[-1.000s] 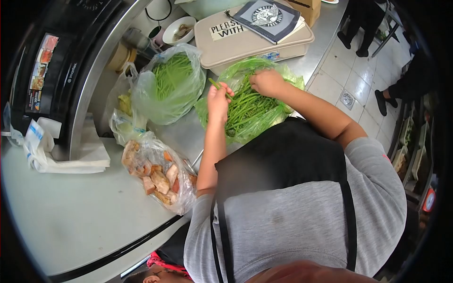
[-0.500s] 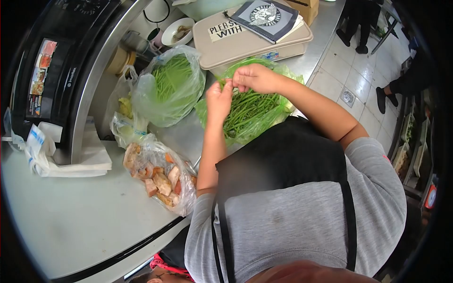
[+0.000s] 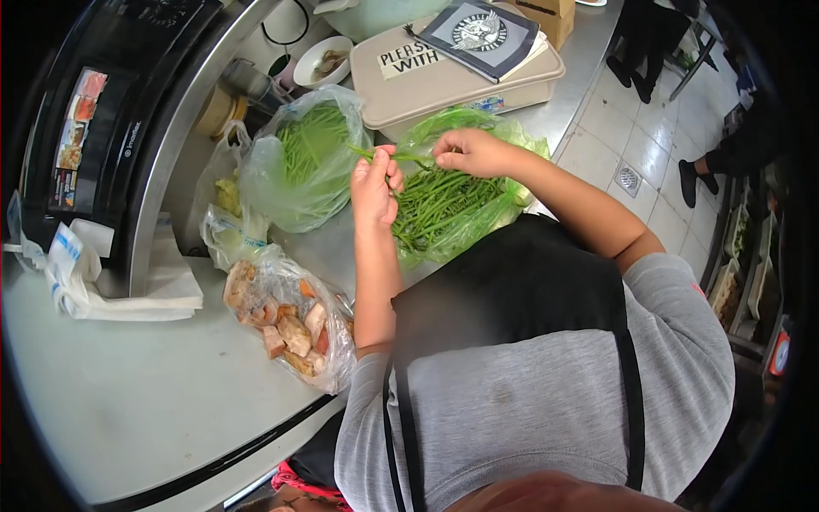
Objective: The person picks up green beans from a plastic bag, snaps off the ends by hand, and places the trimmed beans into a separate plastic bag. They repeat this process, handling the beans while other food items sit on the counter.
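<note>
My left hand (image 3: 374, 188) is closed on a thin green stalk (image 3: 414, 158), pinched between thumb and fingers, and one end pokes out to the left. My right hand (image 3: 473, 154) has its fingertips pinched at the stalk's right end. Below both hands lies an open green plastic bag (image 3: 444, 247) with a heap of long green stalks (image 3: 448, 200) in it. Just left of my left hand stands a clear plastic bag (image 3: 341, 183) filled with shorter-looking green pieces (image 3: 311, 141).
A clear bag of meat chunks (image 3: 294, 328) lies on the counter near my left forearm. Behind the green bag is a lidded beige container (image 3: 371, 81) with a notebook (image 3: 478, 38) on top. A black appliance (image 3: 102, 145) stands left. Other people's legs (image 3: 648, 51) show at upper right.
My hands have moved apart: the left shifted left and slightly down, the right a little to the right. The stalk now shows stretched between them.
</note>
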`<state>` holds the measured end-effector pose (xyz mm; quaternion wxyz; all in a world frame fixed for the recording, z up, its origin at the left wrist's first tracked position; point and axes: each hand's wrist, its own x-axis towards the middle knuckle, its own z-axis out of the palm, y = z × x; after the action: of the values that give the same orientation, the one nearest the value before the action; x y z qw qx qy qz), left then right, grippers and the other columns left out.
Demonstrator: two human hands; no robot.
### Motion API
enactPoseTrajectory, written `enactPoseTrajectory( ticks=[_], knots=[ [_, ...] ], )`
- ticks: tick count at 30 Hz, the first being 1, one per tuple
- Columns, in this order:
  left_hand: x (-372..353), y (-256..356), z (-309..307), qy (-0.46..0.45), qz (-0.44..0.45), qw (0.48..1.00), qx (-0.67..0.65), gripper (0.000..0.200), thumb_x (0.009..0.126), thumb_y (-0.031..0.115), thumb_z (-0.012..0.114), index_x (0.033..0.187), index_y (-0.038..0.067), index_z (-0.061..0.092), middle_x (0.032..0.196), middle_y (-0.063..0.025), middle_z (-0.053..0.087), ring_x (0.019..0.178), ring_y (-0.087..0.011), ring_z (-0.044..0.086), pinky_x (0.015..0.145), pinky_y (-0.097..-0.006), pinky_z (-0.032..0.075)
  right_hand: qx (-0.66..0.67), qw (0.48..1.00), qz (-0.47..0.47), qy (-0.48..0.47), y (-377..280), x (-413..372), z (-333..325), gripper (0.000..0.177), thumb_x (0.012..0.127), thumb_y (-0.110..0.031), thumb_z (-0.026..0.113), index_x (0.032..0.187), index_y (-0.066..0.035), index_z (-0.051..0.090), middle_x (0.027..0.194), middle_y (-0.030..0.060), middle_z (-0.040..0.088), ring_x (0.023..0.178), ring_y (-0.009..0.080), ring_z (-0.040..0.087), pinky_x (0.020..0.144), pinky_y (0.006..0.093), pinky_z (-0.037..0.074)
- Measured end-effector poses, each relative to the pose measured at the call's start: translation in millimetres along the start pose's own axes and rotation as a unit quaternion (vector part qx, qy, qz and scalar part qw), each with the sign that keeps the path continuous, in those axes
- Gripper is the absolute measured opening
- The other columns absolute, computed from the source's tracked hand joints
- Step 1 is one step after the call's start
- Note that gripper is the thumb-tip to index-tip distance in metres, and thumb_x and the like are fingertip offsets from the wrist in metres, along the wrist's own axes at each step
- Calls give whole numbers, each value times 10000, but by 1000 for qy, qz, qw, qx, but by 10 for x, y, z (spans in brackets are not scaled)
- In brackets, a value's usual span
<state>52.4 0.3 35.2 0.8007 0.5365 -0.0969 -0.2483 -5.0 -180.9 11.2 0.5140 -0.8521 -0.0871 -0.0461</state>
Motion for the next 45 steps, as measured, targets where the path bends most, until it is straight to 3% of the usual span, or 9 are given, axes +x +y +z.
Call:
enactPoseTrajectory(
  ticks=[3, 5, 9, 16, 22, 31, 36, 39, 45],
  knots=[
    [-2, -42, 45, -29, -3, 998, 48, 150, 825, 194, 482, 854, 46, 480, 591, 15, 404, 459, -61, 359, 401, -180, 277, -77, 990, -78, 88, -117, 33, -7, 171, 752, -186, 547, 827, -34, 560, 792, 118, 548, 715, 218, 529, 637, 305, 411],
    [-9, -83, 98, -68, -5, 995, 68, 158, 818, 195, 493, 837, 37, 502, 604, 11, 422, 463, -60, 370, 403, -178, 280, -88, 992, -86, 26, -202, 93, -1, 164, 745, -179, 554, 817, -32, 562, 764, 110, 552, 691, 218, 526, 625, 304, 412],
    [-16, -95, 144, 25, 46, 994, 91, 150, 808, 172, 509, 794, 24, 531, 581, 25, 435, 456, -41, 365, 409, -163, 279, -67, 996, -54, 38, -278, 94, -5, 146, 747, -167, 558, 781, -25, 554, 669, 65, 540, 620, 165, 514, 571, 281, 408],
    [-27, -132, 181, -21, 8, 984, 176, 129, 798, 147, 504, 816, 30, 555, 617, 26, 492, 447, -23, 342, 403, -170, 265, 181, 981, -2, 71, -321, 164, -40, 73, 770, -86, 520, 765, -14, 514, 600, 8, 499, 558, 55, 463, 501, 197, 379],
    [5, -116, 147, -16, -16, 979, 202, 125, 783, 146, 512, 812, 35, 561, 644, 20, 525, 452, -23, 339, 412, -176, 273, -242, 938, -205, 139, -269, 116, -180, 163, 706, -80, 559, 859, -57, 508, 669, 55, 520, 592, 226, 531, 563, 312, 438],
    [-5, -100, 156, -46, 9, 956, 291, 141, 765, 148, 524, 755, 17, 576, 625, 5, 533, 515, -33, 394, 486, -197, 318, -394, 864, -254, 184, -404, 69, -207, 103, 664, -79, 557, 754, -67, 509, 712, 75, 501, 713, 256, 527, 596, 352, 422],
    [-39, -73, 224, -68, -27, 973, 219, 124, 781, 148, 517, 780, 30, 557, 640, -4, 531, 499, -31, 386, 455, -180, 309, -249, 936, -171, 183, -290, 89, -69, 72, 737, -92, 517, 784, -43, 494, 687, 61, 496, 657, 227, 514, 592, 322, 414],
    [-20, -122, 266, -86, -10, 980, 178, 104, 806, 149, 485, 806, 52, 523, 674, -2, 519, 494, -41, 388, 433, -167, 308, 71, 991, -35, 111, -456, 56, -9, 92, 808, -129, 459, 779, -43, 475, 670, 21, 475, 612, 146, 483, 590, 274, 401],
    [-22, -85, 192, -128, -16, 991, 18, 120, 819, 168, 484, 854, 54, 494, 731, -22, 507, 517, -44, 406, 447, -153, 341, 353, 935, 21, 34, -418, -12, -122, 141, 853, -179, 400, 767, -77, 445, 652, -20, 419, 581, 73, 399, 561, 198, 347]
  ],
)
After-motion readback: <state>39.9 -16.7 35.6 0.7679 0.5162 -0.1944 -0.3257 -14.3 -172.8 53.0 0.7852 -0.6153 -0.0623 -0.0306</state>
